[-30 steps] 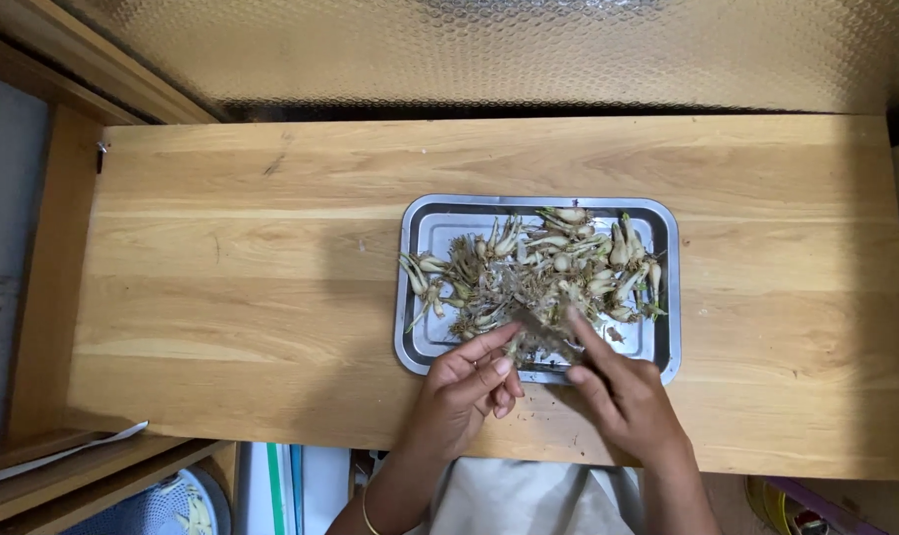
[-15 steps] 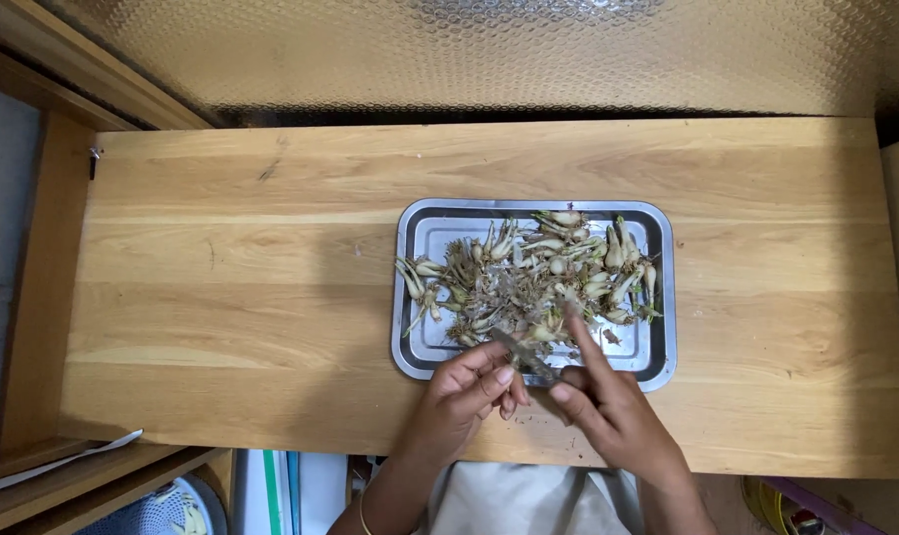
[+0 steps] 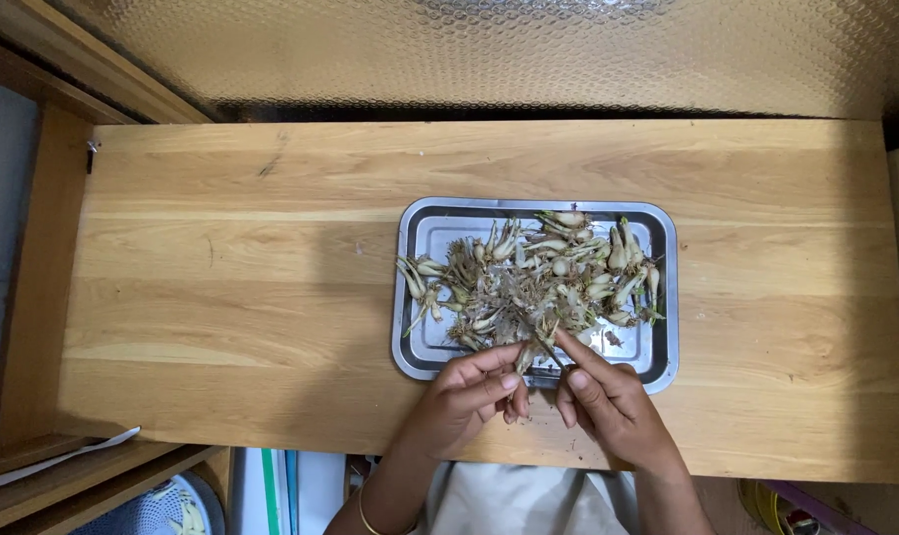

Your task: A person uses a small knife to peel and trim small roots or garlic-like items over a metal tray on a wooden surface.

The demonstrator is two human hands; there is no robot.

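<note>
Between the fingertips of both hands, just at the near rim of the tray, sits one small sprouted bulb with thin roots. The left hand pinches it from the left side with fingers curled and closed on it, and the right hand meets it from the right, its index finger stretched forward and touching the same piece; whether the right thumb also presses on it I cannot tell. Just beyond the fingertips lies the pile of bulbs, pale green and beige with tangled dry roots, spread over most of the metal tray. The pile looks mixed and I see no separate heap of cleaned pieces, so I judge that the work is at an early stage, or that finished pieces go back among the others; most bulbs seem to carry their roots. Around the tray is the wooden table. Near the left wrist, under the table edge, a basket shows a few pale pieces.
</note>
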